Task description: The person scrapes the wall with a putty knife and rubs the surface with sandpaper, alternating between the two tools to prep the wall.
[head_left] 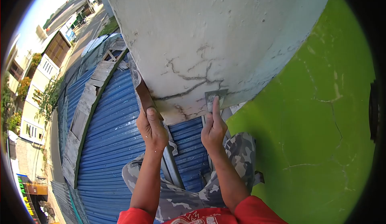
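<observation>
A white slab of wall [217,30] fills the upper middle, its paint cracked in dark branching lines. My right hand [214,133] is closed on a putty knife [210,99]. The index finger lies stretched along its flat metal blade, which rests over the cracks near the slab's lower edge. Its handle is hidden in my hand. My left hand [152,130] grips the lower end of a brown strip [144,94] at the slab's left edge, with the thumb on top and the other fingers mostly hidden behind.
A blue corrugated roof [108,143] lies below on the left, bordered by weathered boards [90,99]. A metal bar [173,169] runs between my knees. The green wall [313,143] on the right has cracks. Houses and a street [86,33] are far below at the left.
</observation>
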